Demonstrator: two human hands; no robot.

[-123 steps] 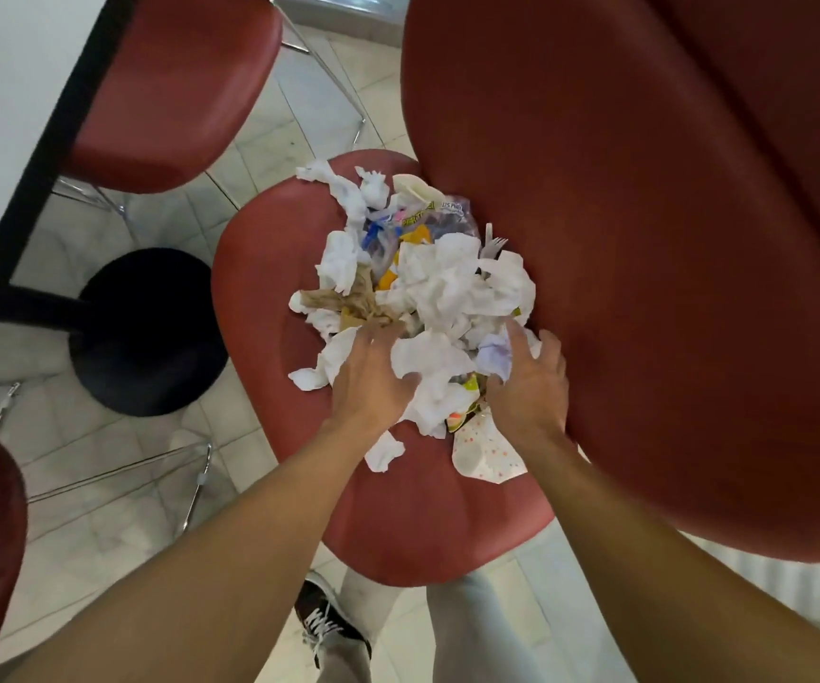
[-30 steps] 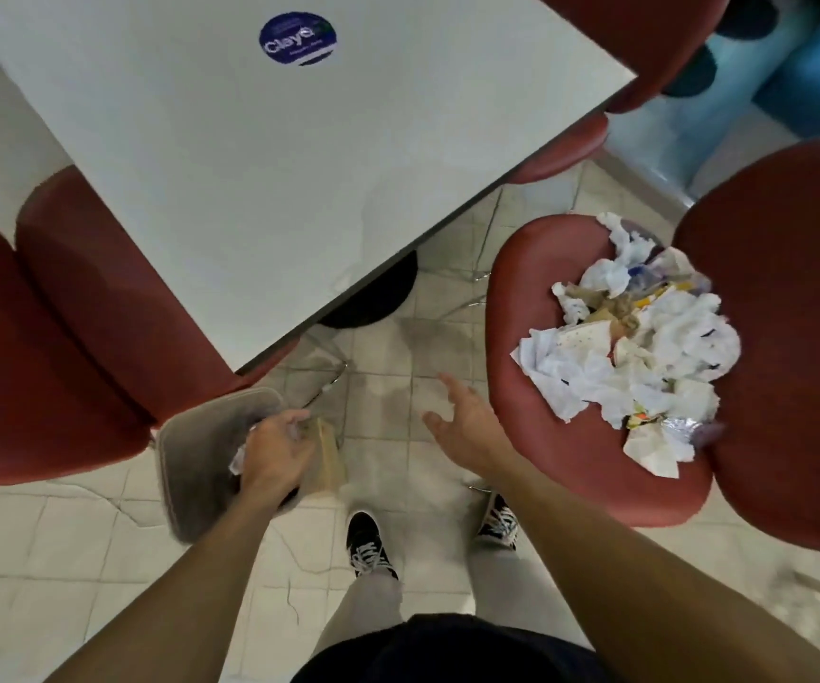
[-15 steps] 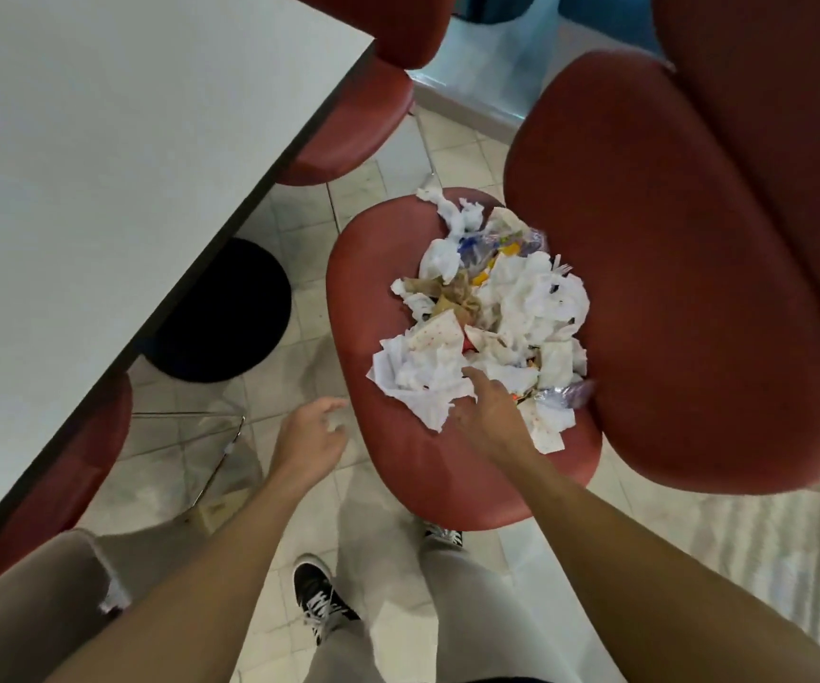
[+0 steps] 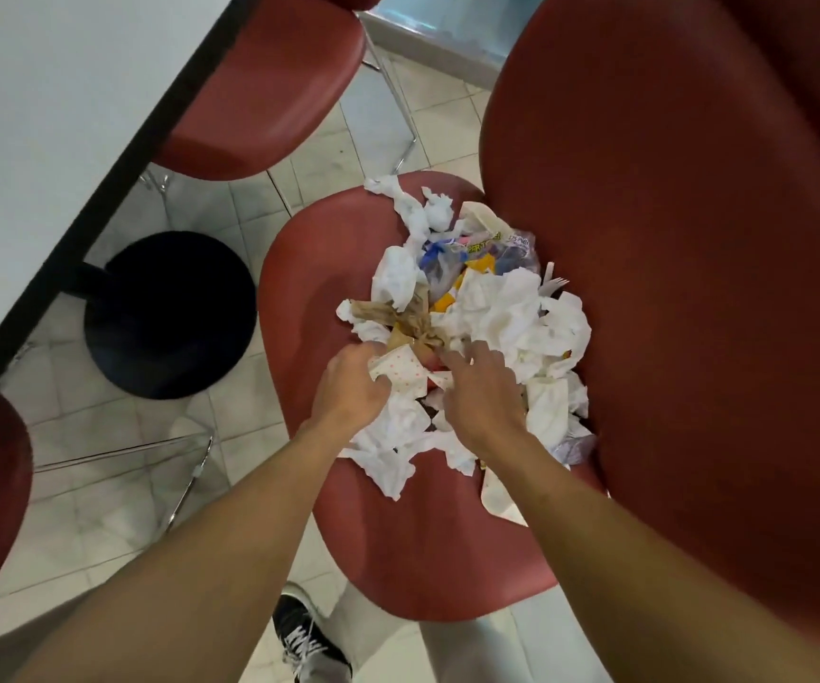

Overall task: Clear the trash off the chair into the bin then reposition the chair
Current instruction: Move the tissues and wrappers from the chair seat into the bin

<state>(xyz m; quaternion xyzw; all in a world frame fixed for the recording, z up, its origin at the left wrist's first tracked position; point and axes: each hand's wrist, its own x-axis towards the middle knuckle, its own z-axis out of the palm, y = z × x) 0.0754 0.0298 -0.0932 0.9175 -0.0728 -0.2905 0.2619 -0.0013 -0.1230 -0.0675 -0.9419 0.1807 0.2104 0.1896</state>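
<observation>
On the red chair (image 4: 349,534), trash (image 4: 497,308) lies under both hands' fingers (image 4: 467,359).

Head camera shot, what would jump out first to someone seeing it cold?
A heap of crumpled trash, mostly white napkins with brown paper and colourful wrappers, covers the back half of a red chair seat at centre. The left hand and right hand dig into its near edge around a dotted paper. A white table fills the upper left, its black round base on the tiled floor.
</observation>
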